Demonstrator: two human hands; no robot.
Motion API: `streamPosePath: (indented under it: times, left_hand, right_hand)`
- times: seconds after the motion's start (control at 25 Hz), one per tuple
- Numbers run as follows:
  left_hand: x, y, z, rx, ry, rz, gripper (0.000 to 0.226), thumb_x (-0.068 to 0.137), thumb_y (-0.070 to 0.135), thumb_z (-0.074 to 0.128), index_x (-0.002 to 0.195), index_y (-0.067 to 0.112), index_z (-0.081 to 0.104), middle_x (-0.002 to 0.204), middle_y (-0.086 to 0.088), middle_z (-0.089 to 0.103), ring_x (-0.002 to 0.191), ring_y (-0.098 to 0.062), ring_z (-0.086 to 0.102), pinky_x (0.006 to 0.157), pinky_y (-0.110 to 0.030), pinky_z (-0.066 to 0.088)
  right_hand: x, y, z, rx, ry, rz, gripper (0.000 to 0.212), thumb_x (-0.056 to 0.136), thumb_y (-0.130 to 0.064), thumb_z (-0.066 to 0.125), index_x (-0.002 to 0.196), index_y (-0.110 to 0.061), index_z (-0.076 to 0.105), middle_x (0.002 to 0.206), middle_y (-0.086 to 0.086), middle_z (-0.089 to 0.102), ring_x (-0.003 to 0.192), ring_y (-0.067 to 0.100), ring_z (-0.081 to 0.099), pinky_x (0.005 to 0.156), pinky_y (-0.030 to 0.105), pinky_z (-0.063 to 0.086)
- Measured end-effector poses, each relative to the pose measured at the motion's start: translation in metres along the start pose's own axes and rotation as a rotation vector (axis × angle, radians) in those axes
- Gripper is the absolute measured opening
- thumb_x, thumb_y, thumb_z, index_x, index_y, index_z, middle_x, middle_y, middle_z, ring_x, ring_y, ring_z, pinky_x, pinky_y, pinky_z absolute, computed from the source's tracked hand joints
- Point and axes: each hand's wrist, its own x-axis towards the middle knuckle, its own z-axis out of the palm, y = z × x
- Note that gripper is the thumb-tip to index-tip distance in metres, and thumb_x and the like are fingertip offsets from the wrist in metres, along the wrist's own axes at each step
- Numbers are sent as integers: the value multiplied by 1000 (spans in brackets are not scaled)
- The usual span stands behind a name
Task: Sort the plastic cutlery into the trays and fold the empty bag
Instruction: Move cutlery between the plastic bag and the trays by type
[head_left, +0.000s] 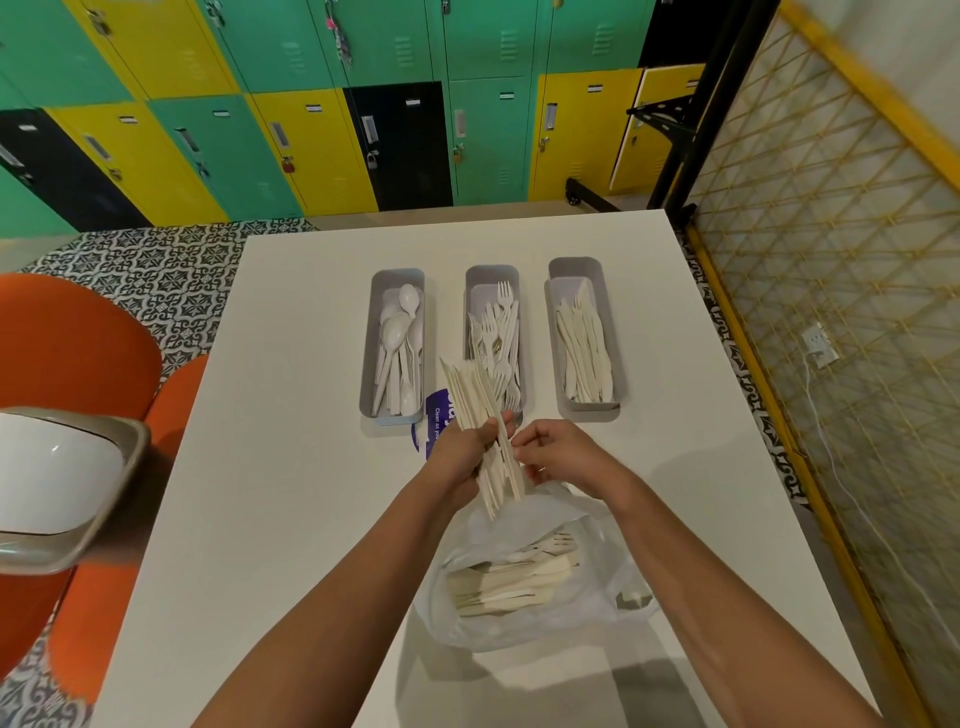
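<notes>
knives sorted over the bag
left hand (464, 451) grips a bundle of plastic knives (483, 422); right hand (558, 453) pinches one, knife tray (584, 335) at one o'clock.

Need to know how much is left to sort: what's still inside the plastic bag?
Inside the clear plastic bag lies a pile of white plastic cutlery; fork tines show at its top. The crumpled film blurs the rest, so the count and mix can't be told.

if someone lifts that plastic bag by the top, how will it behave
The plastic bag looks thin and crumpled, so probably floppy. Cutlery left inside would likely sag and slide to the bottom. Probably light, and slippery on the smooth table.
</notes>
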Motion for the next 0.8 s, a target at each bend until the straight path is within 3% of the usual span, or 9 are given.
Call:
streamPosePath:
  times: [0.2, 0.36, 0.52, 0.68, 0.8]
  left_hand:
    - [1, -3, -1, -32, 26, 23, 31, 97, 6, 45, 126, 3, 54, 117, -14, 65, 93, -21, 65, 75, -33, 55]
    - [0, -7, -4, 70, 22, 40, 34, 95, 6, 49, 129, 4, 50, 125, -17, 60, 103, -29, 62, 86, -40, 53]
    - [2, -4, -2, 138, 143, 95, 32, 93, 0, 50, 124, 5, 53, 115, -15, 64, 99, -27, 62, 87, -39, 51]
    - [1, -2, -5, 12, 111, 100, 23, 92, -3, 50, 111, 4, 61, 101, -12, 67, 89, -22, 64, 86, -36, 52]
    - [5, -5, -9, 24, 117, 83, 27, 91, -1, 52, 115, 7, 60, 114, -12, 65, 105, -26, 62, 97, -40, 48]
  right_hand:
    - [-1, 4, 5, -3, 1, 7, 16, 83, -2, 67, 95, -9, 58, 69, 3, 58, 64, 15, 60, 59, 29, 51]
    - [1, 4, 2, 31, 31, -19, 8, 85, 2, 62, 89, -5, 61, 70, 7, 62, 62, 15, 63, 62, 30, 56]
    - [-1, 4, -1, 116, 23, 15, 15, 89, 6, 55, 90, -7, 63, 81, 8, 64, 62, 17, 64, 63, 29, 58]
    - [3, 0, -14, 221, 235, 60, 8, 91, 4, 52, 94, -3, 56, 78, 10, 55, 63, 19, 57, 50, 23, 57]
    - [12, 0, -35, 242, 398, 92, 11, 90, -4, 59, 82, -3, 51, 74, 13, 53, 60, 21, 58, 45, 25, 56]
